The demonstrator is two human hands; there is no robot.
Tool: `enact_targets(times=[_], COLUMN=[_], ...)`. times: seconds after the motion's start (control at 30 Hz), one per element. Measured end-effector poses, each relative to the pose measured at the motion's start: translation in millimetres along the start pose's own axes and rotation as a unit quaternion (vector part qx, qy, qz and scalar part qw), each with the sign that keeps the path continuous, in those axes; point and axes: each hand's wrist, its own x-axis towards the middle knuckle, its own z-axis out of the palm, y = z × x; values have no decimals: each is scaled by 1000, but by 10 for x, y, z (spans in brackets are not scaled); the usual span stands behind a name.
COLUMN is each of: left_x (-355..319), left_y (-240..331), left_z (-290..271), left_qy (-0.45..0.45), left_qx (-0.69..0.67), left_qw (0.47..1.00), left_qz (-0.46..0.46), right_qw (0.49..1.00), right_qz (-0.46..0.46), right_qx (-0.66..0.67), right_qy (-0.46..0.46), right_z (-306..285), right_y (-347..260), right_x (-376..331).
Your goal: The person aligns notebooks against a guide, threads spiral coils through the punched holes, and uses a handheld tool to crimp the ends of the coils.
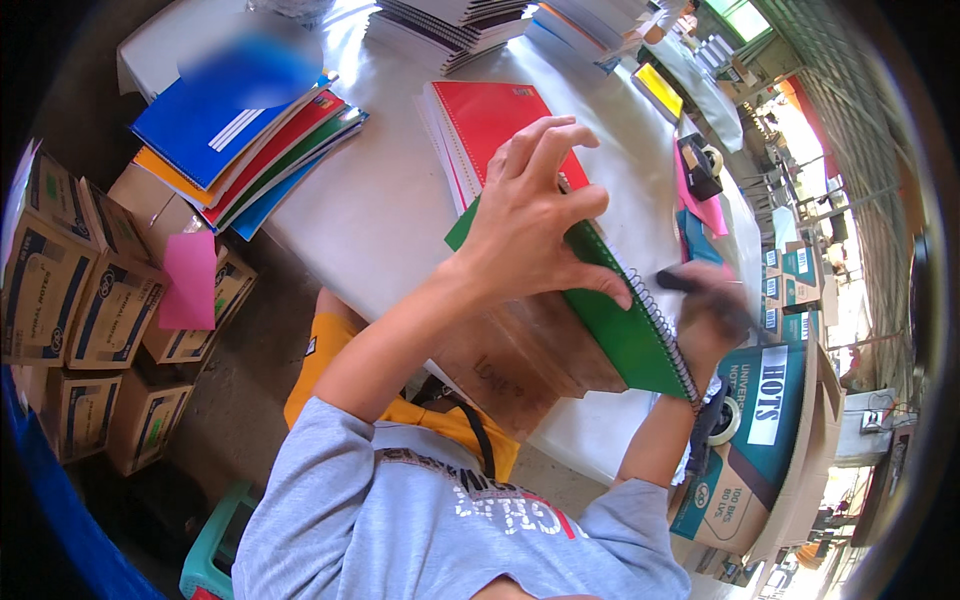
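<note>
My left hand [535, 215] arches over a green spiral notebook [622, 318], fingers apart, its thumb resting on the cover near the wire coil. The notebook lies aslant, its metal coil running along the right side. Beneath it is a brown board or box piece [520, 365] with handwriting on it. Just right of the coil, my right hand [715, 305] is smeared by motion and closed around a dark, elongated object [672, 281], whose kind I cannot make out. Beyond my left fingers lie red-covered notebooks [490, 110], partly hidden by that hand.
A stack of blue, red, green and orange notebooks [225, 125] sits on the left of the white table [340, 210]. Spiral-bound stacks [445, 35] stand at the back. Cartons [110, 290] fill the left; a teal carton [750, 470] and black tape dispenser [700, 165] are on the right.
</note>
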Motion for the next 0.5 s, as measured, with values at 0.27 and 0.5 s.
enact_targets(times=[0.27, 0.5], left_x=[33, 70], left_y=[-12, 2], left_z=[31, -13], left_qy=[-15, -44], left_qx=[0, 24], left_qw=[1000, 999], left_qz=[-14, -11], right_qw=[994, 987], right_qz=[-30, 1], right_qx=[-100, -149], right_qy=[-46, -54], right_z=[101, 125], right_y=[-55, -43], right_x=[171, 392])
